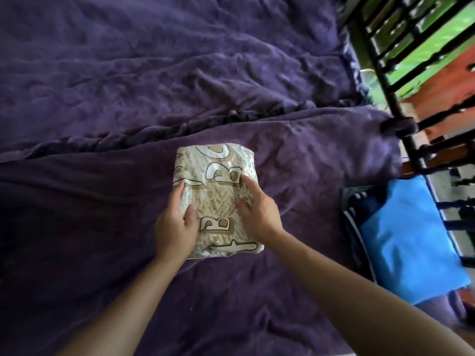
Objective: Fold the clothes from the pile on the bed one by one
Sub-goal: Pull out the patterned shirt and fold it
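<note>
A rumpled dark purple bedspread [102, 86] fills nearly the whole view, with a raised, gathered ridge of the same cloth [185, 125] running across it from the left edge towards the upper right. At the right edge of the bed lies a bright blue folded cloth [411, 240], resting on top of a dark navy garment with white stripes [356, 214] that shows along its left side. Above these, a dark turned-spindle bed rail [385, 73] slants down the upper right corner, with green and orange-red surfaces blurred behind it. Nothing lies between the hands and the blue cloth but bare bedspread.

The cream and tan folded garment printed with large outlined letters [218, 170] sits on the bedspread near the middle of the view, just below the ridge, as a compact, upright rectangle well apart from the blue cloth.

Both bare forearms reach in from the bottom of the view. The left hand [174, 227] lies over the garment's left edge, fingers stretched along that side and thumb resting on top (whether the fingertips tuck beneath the edge cannot be told). The right hand [259, 214] lies flat on the right half, fingers extended and slightly spread, thumb angled inward, pressing the cloth down rather than gripping it.
</note>
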